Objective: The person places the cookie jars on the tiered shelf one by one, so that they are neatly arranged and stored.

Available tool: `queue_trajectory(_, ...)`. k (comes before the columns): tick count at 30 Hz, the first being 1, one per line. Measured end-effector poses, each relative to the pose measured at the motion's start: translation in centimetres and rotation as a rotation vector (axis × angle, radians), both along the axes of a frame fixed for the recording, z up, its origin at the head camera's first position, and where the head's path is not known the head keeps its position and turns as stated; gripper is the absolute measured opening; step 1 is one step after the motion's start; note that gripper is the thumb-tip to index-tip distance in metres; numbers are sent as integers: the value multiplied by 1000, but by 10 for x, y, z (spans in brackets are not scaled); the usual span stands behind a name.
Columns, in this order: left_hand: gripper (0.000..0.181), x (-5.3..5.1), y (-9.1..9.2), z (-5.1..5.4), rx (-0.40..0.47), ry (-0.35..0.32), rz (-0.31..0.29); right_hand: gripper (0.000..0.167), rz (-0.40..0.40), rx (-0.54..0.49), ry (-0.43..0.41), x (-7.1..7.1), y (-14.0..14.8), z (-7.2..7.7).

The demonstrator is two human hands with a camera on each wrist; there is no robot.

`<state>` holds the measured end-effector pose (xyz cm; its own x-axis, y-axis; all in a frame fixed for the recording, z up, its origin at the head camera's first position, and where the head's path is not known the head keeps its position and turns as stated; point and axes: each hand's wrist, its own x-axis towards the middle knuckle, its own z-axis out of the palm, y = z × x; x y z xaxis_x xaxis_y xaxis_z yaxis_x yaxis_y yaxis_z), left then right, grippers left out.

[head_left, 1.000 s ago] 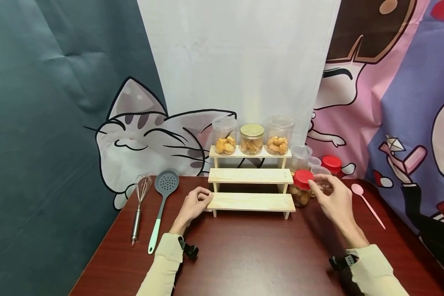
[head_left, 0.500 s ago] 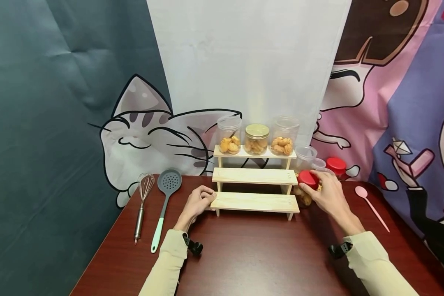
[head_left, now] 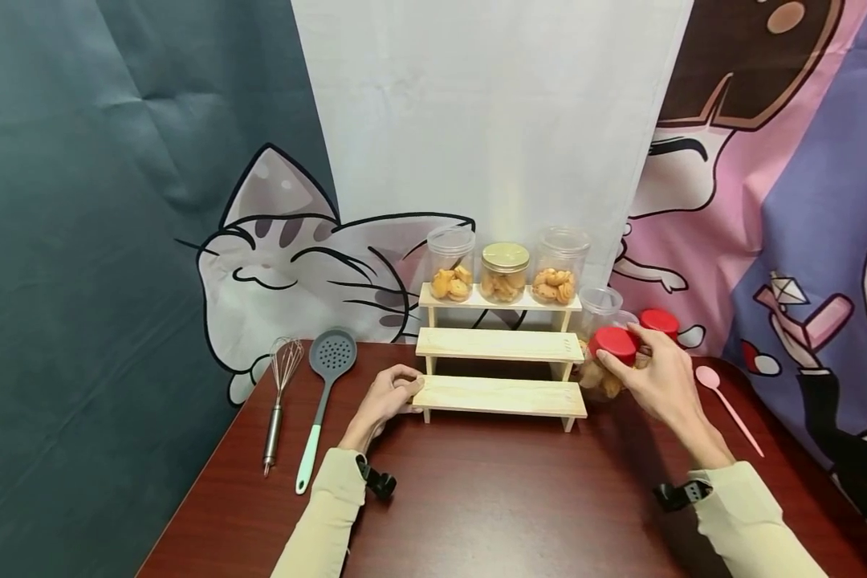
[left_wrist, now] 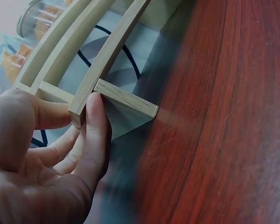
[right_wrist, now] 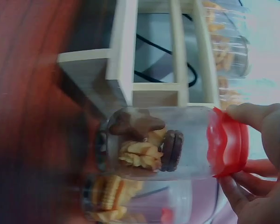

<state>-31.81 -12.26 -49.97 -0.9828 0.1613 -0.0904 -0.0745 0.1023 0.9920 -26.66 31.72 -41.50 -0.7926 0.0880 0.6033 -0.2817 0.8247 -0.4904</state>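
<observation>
A three-tier light wooden rack [head_left: 498, 343] stands at the back of the dark red table. My left hand [head_left: 386, 401] pinches the left end of its lowest shelf [left_wrist: 107, 51] between thumb and fingers. By its red lid [head_left: 616, 343], my right hand [head_left: 653, 377] holds a clear jar of cookies [right_wrist: 154, 142] just right of the rack. In the right wrist view, light and dark cookies lie in the jar. Whether its base touches the table, I cannot tell. On the top shelf stand a gold-lidded jar [head_left: 504, 274] and two clear-lidded jars [head_left: 451, 269] [head_left: 559, 269].
Behind my right hand are a tall clear jar [head_left: 600, 305] and another red-lidded jar [head_left: 659, 323]. A pink spoon [head_left: 728, 409] lies at the right. On the left lie a whisk [head_left: 274, 417] and a grey slotted spatula [head_left: 321, 401]. A printed curtain [head_left: 491, 120] hangs behind.
My right hand has closed on the red lid, and the jar has shifted slightly right, away from the rack. My left hand stays at the shelf end. The head view has turned slightly.
</observation>
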Motion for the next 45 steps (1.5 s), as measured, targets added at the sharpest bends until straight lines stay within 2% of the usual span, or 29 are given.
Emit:
queue_trajectory(7, 28, -1, -2, -2, 8, -32, -1, 67, 5, -106, 57, 4, -6, 26)
queue_trajectory(15, 28, -1, -1, -1, -4, -1, 9, 65, 10, -172, 119, 2, -21, 46)
queue_trajectory(19, 28, -1, 0, -3, 7, -9, 14, 62, 35, -215, 146, -1, -35, 48)
queue_trajectory(23, 28, -1, 0, -5, 7, -9, 12, 61, 91, -230, 128, -5, -54, 47)
queue_trajectory(32, 30, -3, -1, -5, 19, -20, 16, 63, 272, -261, 79, -24, -106, 50)
queue_trajectory(36, 31, -3, 0, -6, 22, -31, 9, 63, 304, -272, 60, -32, -125, 47)
queue_trajectory(41, 31, -2, -1, -6, 31, -35, -4, 64, 364, -341, 29, -43, -146, 44)
queue_trajectory(45, 31, -2, -2, -7, 34, -29, -2, 65, 365, -356, 3, -50, -159, 45)
